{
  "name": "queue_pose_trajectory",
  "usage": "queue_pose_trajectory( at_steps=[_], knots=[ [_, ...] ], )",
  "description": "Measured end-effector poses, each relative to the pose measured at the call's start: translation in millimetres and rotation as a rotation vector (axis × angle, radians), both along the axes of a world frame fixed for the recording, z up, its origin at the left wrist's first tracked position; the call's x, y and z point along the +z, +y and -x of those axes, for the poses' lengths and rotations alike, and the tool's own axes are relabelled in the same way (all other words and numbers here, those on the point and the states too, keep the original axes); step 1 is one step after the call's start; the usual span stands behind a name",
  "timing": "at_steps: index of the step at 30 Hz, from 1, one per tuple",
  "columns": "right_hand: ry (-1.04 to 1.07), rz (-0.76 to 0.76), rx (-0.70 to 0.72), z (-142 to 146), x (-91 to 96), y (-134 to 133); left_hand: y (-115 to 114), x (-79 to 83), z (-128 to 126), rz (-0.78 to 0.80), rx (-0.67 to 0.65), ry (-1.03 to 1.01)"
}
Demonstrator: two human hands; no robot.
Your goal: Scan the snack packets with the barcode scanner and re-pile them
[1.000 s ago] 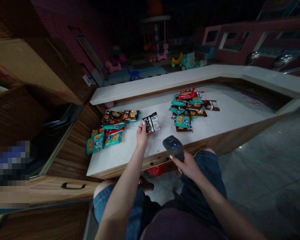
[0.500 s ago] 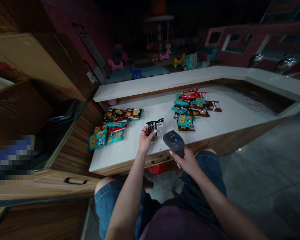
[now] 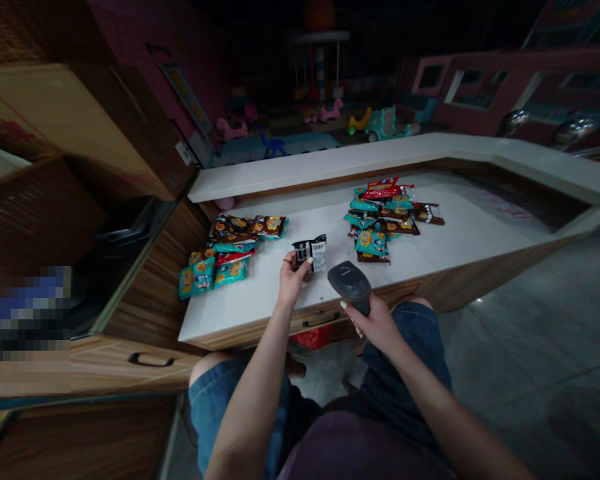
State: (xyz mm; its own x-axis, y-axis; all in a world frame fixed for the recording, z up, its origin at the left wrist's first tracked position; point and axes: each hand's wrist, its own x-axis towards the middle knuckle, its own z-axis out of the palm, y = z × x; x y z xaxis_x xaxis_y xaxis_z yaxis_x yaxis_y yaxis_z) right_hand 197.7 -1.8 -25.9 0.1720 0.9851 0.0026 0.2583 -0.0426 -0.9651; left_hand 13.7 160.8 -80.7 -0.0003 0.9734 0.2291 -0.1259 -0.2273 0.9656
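My left hand [image 3: 293,280] pinches a small black-and-silver snack packet [image 3: 318,253], its printed back with a barcode turned up toward me. Wrapped around the handle of a dark grey barcode scanner [image 3: 349,280] is my right hand [image 3: 375,320]. The scanner's head points up and left, a short way to the right of the packet and apart from it. To the left lies a group of teal, brown and red snack packets [image 3: 230,272]. Farther right, a heap of similar packets [image 3: 373,241] rests on the white counter [image 3: 265,293].
A raised white ledge [image 3: 320,159] runs along the counter's far side. Below the front edge is a drawer with a black handle [image 3: 321,320], and a red bag [image 3: 313,338] sits under it. A cardboard box [image 3: 95,127] and a wooden cabinet [image 3: 145,280] stand at the left.
The blue light on top of the scanner has gone out. Both hands hold nearly the same place, with the packet and scanner still in them.
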Motion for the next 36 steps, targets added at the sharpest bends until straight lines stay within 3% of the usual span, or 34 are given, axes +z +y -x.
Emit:
queue_pose_trajectory(
  at_steps=[3, 6, 8, 11, 14, 17, 20, 22, 27, 30, 33, 36],
  knots=[
    [0.017, 0.017, -0.001, -4.6, -5.7, -3.2, 8.5, 12.9, 13.3, -0.117, 0.244, 0.108],
    [0.042, 0.037, -0.005, -9.2, -12.7, -6.7, 25.1, 40.7, 38.7, -0.316, 0.537, 0.415],
    [0.057, 0.049, -0.004, -11.0, -16.8, -8.7, 39.9, 60.7, 56.6, -0.413, 0.566, 0.683],
    [0.066, 0.044, -0.015, -12.1, -20.7, -10.5, 64.1, 80.2, 76.8, -0.373, 0.525, 0.974],
    [0.059, 0.040, -0.022, -13.5, -21.8, -10.9, 83.3, 85.0, 86.9, -0.271, 0.460, 1.120],
    [0.044, 0.039, -0.031, -17.5, -22.1, -10.6, 90.0, 83.5, 84.9, -0.283, 0.482, 1.143],
    [0.041, 0.046, -0.056, -22.8, -23.1, -10.6, 80.8, 78.1, 61.8, -0.404, 0.441, 1.090],
    [0.058, 0.061, -0.064, -25.6, -24.0, -11.1, 67.8, 69.5, 31.0, -0.486, 0.271, 1.017],
    [0.080, 0.080, -0.071, -31.0, -23.9, -15.2, 37.6, 36.1, -74.2, -0.579, -0.208, 0.694],
    [0.074, 0.077, -0.086, -37.7, -23.4, -18.4, 35.5, 21.7, -120.7, -0.593, -0.305, 0.706],
    [0.037, 0.080, -0.105, -46.2, -23.8, -20.9, 41.7, 16.8, -138.5, -0.546, -0.344, 0.783],
    [0.007, 0.075, -0.121, -50.7, -23.9, -21.9, 43.1, 19.1, -133.3, -0.485, -0.327, 0.735]
  ],
)
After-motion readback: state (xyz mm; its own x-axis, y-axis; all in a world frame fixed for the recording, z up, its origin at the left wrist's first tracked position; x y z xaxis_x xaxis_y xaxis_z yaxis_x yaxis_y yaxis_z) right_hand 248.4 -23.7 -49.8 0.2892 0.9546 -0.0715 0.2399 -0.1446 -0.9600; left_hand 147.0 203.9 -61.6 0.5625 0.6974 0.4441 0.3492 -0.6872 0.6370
